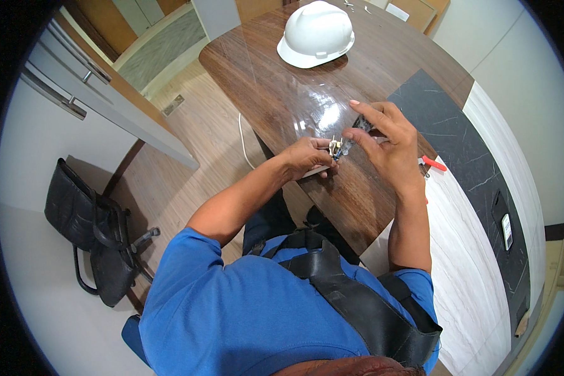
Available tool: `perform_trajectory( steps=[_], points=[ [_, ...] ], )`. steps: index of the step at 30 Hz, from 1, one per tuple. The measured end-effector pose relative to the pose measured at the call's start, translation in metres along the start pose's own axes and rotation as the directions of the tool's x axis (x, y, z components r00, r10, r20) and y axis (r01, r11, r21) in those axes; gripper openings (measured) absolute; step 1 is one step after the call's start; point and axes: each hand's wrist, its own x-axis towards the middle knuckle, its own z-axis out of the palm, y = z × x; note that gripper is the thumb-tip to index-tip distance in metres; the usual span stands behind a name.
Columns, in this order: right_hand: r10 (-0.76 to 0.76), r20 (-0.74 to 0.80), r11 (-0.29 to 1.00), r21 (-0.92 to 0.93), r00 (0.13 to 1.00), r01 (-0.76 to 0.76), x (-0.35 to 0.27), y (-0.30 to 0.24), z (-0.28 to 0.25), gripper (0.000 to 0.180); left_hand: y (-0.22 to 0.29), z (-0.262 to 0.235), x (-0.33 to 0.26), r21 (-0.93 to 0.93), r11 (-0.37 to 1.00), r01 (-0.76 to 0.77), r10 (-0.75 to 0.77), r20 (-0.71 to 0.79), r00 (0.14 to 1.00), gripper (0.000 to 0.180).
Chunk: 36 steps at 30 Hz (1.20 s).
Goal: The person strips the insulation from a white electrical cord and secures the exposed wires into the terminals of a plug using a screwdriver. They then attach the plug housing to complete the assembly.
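Observation:
My left hand (307, 155) pinches a small electrical fitting (336, 148) with upright metal prongs and short coloured wires, held above the near left edge of the table. A length of white cable (316, 170) comes out beneath those fingers. Close by on the right, my right hand (391, 141) has its index finger and thumb apart. Behind the thumb, its other fingers curl on a dark and clear piece (362, 124) whose kind I cannot make out. The piece's lower end reaches close to the fitting; whether they touch is unclear.
A white hard hat (316, 34) sits on the brown wooden table (250, 62). Right of my right forearm lies a red-handled tool (433, 164). A phone-like device (506, 232) rests on the dark strip. White cable (241, 141) hangs at the table's left, with a black chair (94, 225) beyond.

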Motion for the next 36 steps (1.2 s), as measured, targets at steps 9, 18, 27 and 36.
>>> perform_trajectory(
  steps=[9, 18, 27, 36],
  points=[
    [-0.016, -0.037, 0.996, 0.091, 0.999, 0.020, 0.000, 0.002, 0.001, 0.050, -0.002, -0.003, 0.004, 0.018, 1.000, 0.009, -0.010, 0.016, 1.000, 0.041],
    [-0.085, -0.054, 0.978, 0.187, 0.995, 0.094, 0.001, 0.003, 0.008, 0.054, -0.004, -0.008, 0.006, -0.054, 0.999, 0.006, -0.004, 0.031, 1.000, 0.045],
    [0.010, -0.071, 0.998, 0.060, 0.997, -0.006, 0.001, 0.002, 0.008, 0.050, -0.001, -0.004, 0.003, 0.020, 1.000, 0.024, -0.024, 0.003, 1.000, 0.042],
    [0.047, 0.034, 0.997, 0.058, 0.998, -0.049, -0.001, 0.000, -0.003, 0.052, -0.005, -0.007, 0.005, -0.015, 1.000, -0.006, 0.007, 0.018, 1.000, 0.046]
  ],
)
